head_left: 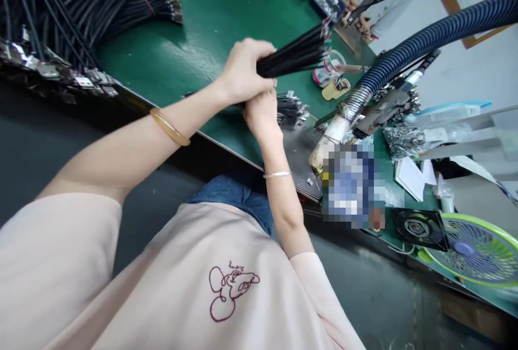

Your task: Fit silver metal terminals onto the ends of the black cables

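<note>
My left hand [246,72] is closed around a bundle of black cables [297,52], whose coloured wire ends point to the upper right. Just below and touching it, my right hand [261,112] is curled shut, with dark cable showing at its left side. Its grip is mostly hidden, but it appears to hold the same bundle. Behind the right wrist, more black cables with metal connectors [295,110] lie at the table edge; I cannot tell whether they join the held bundle.
Large piles of black cables [81,10] with metal connectors cover the green table's [202,21] left end. A ribbed hose [429,26] crosses at right, near a jar [326,72] and a tape roll [335,88]. A green fan [473,250] stands lower right. Another person's hands [360,18] work beyond.
</note>
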A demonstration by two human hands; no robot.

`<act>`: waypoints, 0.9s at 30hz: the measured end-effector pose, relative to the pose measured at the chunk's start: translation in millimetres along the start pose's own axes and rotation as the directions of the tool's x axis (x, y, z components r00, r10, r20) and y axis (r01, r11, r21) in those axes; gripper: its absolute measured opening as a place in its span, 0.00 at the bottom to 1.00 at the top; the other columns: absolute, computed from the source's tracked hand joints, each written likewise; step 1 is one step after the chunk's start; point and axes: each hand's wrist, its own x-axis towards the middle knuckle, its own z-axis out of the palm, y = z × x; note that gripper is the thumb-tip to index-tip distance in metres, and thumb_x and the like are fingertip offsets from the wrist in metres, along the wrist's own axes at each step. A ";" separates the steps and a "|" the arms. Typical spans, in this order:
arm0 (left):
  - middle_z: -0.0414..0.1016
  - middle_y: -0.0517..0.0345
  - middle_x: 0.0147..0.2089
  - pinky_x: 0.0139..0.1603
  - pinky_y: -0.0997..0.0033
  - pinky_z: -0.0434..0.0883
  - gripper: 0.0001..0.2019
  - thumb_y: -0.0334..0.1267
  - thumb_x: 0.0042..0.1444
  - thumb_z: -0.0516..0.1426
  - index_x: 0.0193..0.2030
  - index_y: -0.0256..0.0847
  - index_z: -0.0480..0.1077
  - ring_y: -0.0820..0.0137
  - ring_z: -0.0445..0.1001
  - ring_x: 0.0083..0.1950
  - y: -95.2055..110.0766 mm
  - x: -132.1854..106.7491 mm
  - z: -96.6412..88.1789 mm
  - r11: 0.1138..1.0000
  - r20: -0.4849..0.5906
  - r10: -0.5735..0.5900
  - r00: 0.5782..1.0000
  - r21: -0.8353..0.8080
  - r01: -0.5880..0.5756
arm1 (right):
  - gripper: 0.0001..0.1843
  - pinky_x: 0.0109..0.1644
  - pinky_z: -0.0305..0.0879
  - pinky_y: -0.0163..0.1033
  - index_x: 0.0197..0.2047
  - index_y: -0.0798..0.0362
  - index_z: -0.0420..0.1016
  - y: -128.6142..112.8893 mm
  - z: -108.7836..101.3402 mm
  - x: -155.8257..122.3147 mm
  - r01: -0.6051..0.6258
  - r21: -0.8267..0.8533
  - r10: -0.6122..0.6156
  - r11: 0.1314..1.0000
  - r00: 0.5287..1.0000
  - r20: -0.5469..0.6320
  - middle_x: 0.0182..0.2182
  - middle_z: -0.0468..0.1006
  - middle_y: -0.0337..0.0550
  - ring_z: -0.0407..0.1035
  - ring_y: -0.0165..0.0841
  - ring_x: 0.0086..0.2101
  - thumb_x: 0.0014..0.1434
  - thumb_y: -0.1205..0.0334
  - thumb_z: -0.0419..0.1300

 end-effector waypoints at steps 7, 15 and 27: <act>0.68 0.64 0.27 0.31 0.73 0.58 0.06 0.32 0.45 0.61 0.32 0.38 0.75 0.73 0.62 0.31 -0.5 -10.8 20.3 0.997 0.151 -0.043 0.988 -0.056 0.052 | 0.34 0.74 0.46 0.64 0.70 0.64 0.53 25.3 53.1 -139.5 -0.320 0.111 0.338 0.941 0.905 -0.259 0.72 0.50 0.63 0.40 0.48 0.73 0.69 0.52 0.52; 0.81 0.53 0.38 0.37 0.71 0.62 0.14 0.35 0.51 0.63 0.45 0.33 0.78 0.66 0.75 0.37 8.1 -39.6 24.0 0.990 0.446 0.081 0.891 0.070 -0.125 | 0.32 0.74 0.54 0.57 0.69 0.54 0.57 16.1 33.6 -207.5 0.107 0.351 -0.092 0.930 0.994 -0.059 0.67 0.64 0.54 0.56 0.44 0.69 0.65 0.58 0.60; 0.78 0.52 0.36 0.31 0.69 0.65 0.20 0.52 0.64 0.56 0.52 0.38 0.75 0.63 0.79 0.35 11.0 -103.4 56.3 0.725 0.615 0.312 0.724 0.339 -0.600 | 0.22 0.58 0.75 0.50 0.57 0.52 0.73 71.9 5.2 -287.0 -0.364 0.199 0.396 0.910 0.616 -0.681 0.47 0.83 0.48 0.79 0.40 0.48 0.59 0.66 0.66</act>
